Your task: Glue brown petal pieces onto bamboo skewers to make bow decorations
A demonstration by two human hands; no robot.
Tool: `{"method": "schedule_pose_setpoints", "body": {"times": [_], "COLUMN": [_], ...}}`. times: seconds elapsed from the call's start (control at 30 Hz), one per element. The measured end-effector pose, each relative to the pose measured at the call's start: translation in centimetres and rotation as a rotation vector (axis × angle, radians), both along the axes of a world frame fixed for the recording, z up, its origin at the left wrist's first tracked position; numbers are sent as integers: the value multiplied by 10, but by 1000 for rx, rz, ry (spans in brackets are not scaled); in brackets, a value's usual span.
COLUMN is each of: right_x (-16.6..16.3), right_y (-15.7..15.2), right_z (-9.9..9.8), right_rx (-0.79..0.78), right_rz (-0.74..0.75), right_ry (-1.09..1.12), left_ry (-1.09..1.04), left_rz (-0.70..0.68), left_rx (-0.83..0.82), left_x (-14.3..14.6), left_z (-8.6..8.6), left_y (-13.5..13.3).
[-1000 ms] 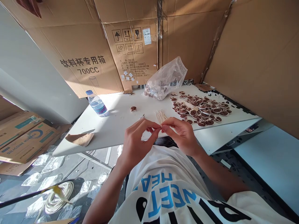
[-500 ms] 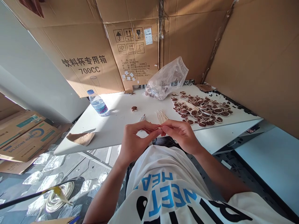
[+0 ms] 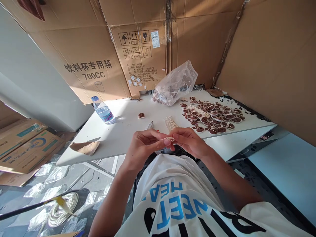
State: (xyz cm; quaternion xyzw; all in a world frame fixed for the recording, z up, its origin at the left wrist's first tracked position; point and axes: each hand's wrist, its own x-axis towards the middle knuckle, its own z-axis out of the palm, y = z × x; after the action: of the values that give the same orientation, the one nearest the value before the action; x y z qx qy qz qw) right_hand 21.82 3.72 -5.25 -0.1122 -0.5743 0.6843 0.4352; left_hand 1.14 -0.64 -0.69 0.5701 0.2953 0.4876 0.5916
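In front of my waist, both hands meet over a thin cream cord that is bent into a small loop. My left hand pinches the cord between thumb and fingers. On the other side, my right hand is closed at the loop with thumb and forefinger. Just beyond the fingers lies a bundle of loose cream cords on the table. A slim pen-like tool rests beside the left hand, partly hidden by it. One brown round piece with cord around it sits farther back.
A pile of brown round pieces tied with cream cord covers the right of the white table. Behind stands a clear plastic bag. A water bottle and torn cardboard are at left. Cardboard walls enclose the back.
The cord now shows as a loop between my fingertips, where only a small bit showed before. My hands have shifted slightly; the table items stay in place.
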Motion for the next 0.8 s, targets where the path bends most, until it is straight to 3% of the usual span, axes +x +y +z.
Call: {"method": "schedule_pose_setpoints", "body": {"times": [0.27,0.5,0.63,0.8], "right_x": [-9,-12,-13,-22], "right_y": [-12,-19,-18,-16], "right_z": [1,5,-3,-15], "right_rx": [52,83,-33,-218], "right_rz": [-82,-67,60,358], "right_ry": [-53,-105,-10,157], "left_ry": [-91,21,75,117], "left_rz": [50,225,216,213], "left_rx": [68,164,162,173], "left_x": [4,2,-1,-1], "left_z": [1,-6,-6,0], "left_y": [3,8,5,-1]}}
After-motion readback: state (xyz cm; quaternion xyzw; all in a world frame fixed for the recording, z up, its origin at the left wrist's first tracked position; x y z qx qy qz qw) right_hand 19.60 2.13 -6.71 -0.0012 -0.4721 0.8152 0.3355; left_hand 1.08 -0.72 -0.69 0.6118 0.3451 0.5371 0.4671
